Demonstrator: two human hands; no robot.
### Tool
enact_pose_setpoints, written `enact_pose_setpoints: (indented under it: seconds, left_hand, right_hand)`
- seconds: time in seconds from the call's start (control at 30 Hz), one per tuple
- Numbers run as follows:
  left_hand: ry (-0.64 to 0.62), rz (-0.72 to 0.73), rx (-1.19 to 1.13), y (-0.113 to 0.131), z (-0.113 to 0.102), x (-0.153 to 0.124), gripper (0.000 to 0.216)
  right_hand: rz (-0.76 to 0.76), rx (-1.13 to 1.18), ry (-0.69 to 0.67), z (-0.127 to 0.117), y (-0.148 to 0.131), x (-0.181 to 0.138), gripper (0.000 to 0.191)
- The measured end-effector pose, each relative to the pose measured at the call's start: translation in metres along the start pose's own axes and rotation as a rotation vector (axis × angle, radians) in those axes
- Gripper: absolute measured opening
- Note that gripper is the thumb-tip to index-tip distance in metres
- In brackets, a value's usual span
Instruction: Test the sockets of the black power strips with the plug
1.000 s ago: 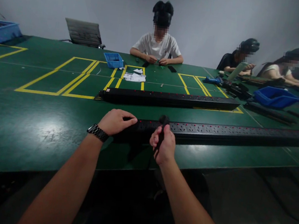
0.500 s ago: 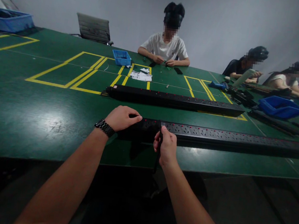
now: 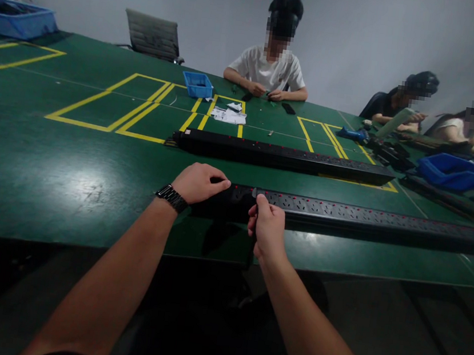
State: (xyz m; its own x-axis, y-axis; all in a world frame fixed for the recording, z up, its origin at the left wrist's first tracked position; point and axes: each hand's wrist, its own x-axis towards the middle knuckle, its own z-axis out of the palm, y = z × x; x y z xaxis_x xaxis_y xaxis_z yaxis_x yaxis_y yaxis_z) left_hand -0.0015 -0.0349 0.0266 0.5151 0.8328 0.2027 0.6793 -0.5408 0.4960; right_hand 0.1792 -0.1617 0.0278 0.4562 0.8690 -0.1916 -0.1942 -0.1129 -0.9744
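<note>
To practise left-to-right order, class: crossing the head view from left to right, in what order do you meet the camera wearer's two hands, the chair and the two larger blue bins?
Light-blue bin, chair, left hand, right hand, dark-blue bin.

Both forearms [image 3: 121, 278] reach forward, the left grip [image 3: 198, 184] arched palm-down, the right grip [image 3: 269, 226] curled fist-like.

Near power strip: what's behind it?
Behind the near power strip lies a second power strip on the green table, with white paper and a small blue basket farther back. The left hand and second power strip hide parts of the table.
</note>
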Motion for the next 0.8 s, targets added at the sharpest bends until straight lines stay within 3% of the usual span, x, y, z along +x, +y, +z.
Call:
enact_pose_setpoints:
  seconds: [0.47, 0.63, 0.8]
  left_hand:
    - [-0.035, 0.016, 0.192, 0.013, -0.006, -0.005, 0.041]
    - [0.008, 0.044, 0.376, 0.036, -0.002, -0.012, 0.054]
    - [-0.112, 0.14, 0.437, 0.059, 0.01, -0.013, 0.074]
  right_hand:
    - [-0.021, 0.05, -0.132, -0.009, 0.01, 0.004, 0.045]
    - [-0.019, 0.093, -0.147, -0.009, 0.014, 0.005, 0.044]
    - [-0.045, 0.112, -0.135, -0.007, 0.017, 0.006, 0.044]
